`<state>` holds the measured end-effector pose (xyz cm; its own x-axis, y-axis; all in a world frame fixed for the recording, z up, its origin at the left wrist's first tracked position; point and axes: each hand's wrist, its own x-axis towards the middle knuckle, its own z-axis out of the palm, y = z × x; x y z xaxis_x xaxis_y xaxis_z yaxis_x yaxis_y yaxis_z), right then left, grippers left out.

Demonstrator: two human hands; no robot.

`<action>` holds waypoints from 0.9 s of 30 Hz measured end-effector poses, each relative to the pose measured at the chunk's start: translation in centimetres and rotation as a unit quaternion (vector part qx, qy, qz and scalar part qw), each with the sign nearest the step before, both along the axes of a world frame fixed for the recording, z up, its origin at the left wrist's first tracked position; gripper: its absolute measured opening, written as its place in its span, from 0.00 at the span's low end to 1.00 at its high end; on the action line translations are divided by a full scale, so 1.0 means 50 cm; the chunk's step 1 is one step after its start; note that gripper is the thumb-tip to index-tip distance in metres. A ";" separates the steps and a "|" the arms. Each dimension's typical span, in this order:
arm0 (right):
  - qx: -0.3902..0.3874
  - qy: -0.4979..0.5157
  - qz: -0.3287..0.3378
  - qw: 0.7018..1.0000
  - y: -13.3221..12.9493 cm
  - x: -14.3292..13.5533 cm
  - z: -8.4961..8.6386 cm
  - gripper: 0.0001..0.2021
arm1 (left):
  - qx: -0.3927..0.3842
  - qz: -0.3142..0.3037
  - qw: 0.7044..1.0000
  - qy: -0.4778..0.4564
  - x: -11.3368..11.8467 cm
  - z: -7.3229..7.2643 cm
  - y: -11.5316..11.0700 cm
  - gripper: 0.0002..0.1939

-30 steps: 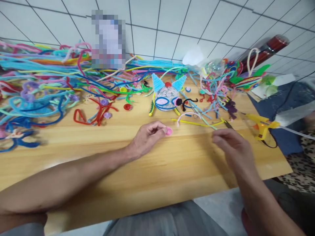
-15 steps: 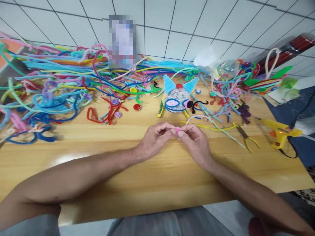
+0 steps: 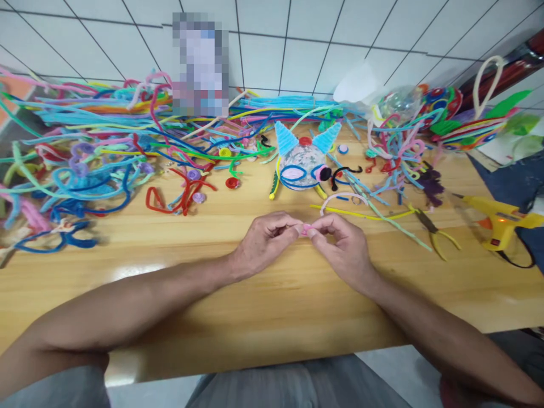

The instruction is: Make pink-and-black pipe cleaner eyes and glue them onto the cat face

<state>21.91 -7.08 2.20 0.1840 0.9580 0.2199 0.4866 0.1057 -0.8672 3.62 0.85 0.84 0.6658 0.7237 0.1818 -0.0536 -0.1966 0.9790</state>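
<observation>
Both hands meet over the middle of the table, pinching a small pink coil [image 3: 306, 228] that looks like wound pipe cleaner. My left hand [image 3: 272, 238] grips its left side between thumb and fingers. On its right side, my right hand [image 3: 340, 243] is closed the same way. Fingertips cover much of the coil. Just beyond the hands stands a round animal-like figure [image 3: 300, 164] with light-blue pointed ears, blue-outlined pink eye shapes and a pink-and-black snout. A pale pink pipe cleaner [image 3: 346, 195] curves behind my right hand, near a yellow pipe cleaner [image 3: 365, 215].
Tangled pipe cleaners [image 3: 93, 164] cover the table's left and back. Red pieces [image 3: 187, 195] lie left of the figure. To the right are pliers [image 3: 436, 232] with yellow handles, a yellow glue gun [image 3: 499, 221] with a lit light, and a colourful decorated piece [image 3: 471, 136].
The view has shifted slightly, so the tools at right appear farther right. Both hands still hold the pink coil, which looks turned a little flatter.
</observation>
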 end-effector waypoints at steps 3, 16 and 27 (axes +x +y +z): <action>0.006 -0.013 0.003 1.000 0.000 0.002 0.000 0.05 | -0.011 -0.003 1.000 -0.012 0.001 0.002 0.001 0.10; 0.015 -0.031 0.011 0.999 -0.004 0.007 0.000 0.06 | 0.010 -0.013 1.000 -0.008 0.002 -0.005 0.002 0.09; 0.003 -0.033 0.004 0.999 -0.007 0.009 -0.005 0.06 | 0.080 -0.007 0.996 0.044 0.000 -0.006 -0.001 0.11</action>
